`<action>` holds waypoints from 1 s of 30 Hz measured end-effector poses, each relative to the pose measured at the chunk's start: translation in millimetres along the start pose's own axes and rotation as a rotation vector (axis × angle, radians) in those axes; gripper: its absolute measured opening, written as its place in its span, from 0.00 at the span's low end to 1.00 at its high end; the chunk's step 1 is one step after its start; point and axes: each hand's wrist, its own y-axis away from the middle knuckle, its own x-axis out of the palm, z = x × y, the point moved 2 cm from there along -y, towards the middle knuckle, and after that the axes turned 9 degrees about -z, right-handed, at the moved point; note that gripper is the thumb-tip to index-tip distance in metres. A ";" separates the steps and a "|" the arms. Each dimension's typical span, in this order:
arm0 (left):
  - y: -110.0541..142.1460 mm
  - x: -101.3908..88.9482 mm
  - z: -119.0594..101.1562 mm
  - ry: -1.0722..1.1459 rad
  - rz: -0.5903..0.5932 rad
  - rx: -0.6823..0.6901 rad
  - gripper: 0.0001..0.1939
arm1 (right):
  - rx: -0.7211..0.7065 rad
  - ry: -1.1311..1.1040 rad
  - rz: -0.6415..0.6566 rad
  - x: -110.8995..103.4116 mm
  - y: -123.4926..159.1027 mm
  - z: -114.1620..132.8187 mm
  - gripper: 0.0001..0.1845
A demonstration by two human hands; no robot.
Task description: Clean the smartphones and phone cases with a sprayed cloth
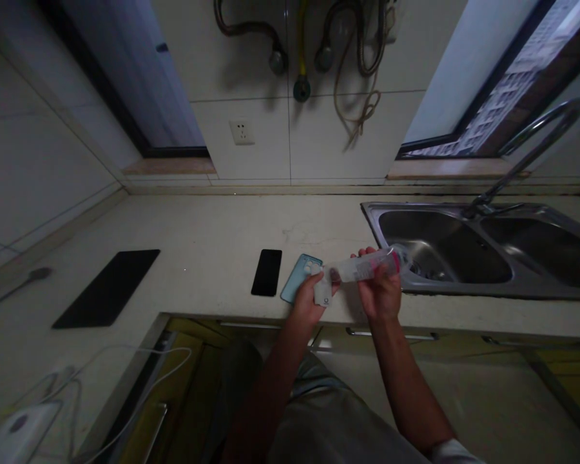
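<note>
My left hand (309,296) is closed on a pale grey flat piece (323,292) marked with a small dark ring; its exact kind does not show. In my right hand (383,298) lies a clear plastic bottle (355,269) with a pink band, tilted nearly level, its fingers wrapped round it. The bottle's left end meets or overlaps the grey piece; I cannot tell which. Partly behind my left hand, a light blue phone (296,278) rests on the counter with its camera side up. A black phone (267,272) lies left of it.
A double steel sink (444,290) with a tall tap (526,154) is set into the counter (212,238) at right. At left are a black flat mat (109,288) and a white device (22,432) with a cable. Hoses and a socket (242,133) are on the wall.
</note>
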 end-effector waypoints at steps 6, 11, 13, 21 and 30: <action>6.0 -0.2 3.2 -0.010 -0.047 0.091 0.05 | -0.084 0.084 -0.032 -0.9 1.9 -2.9 0.25; 5.9 -0.5 8.0 -0.082 -0.057 0.188 0.08 | -0.145 0.284 0.045 -4.3 7.4 -10.6 0.24; 2.7 -3.6 10.3 -0.117 -0.055 0.250 0.07 | -0.178 0.366 0.099 -5.9 11.0 -14.5 0.24; -6.2 -15.5 16.3 -0.196 -0.077 0.371 0.08 | -0.325 0.510 0.197 -2.8 23.1 -23.0 0.23; 8.5 -18.6 4.6 -0.181 -0.040 0.311 0.09 | -0.114 0.416 0.155 -6.7 -20.0 -18.7 0.21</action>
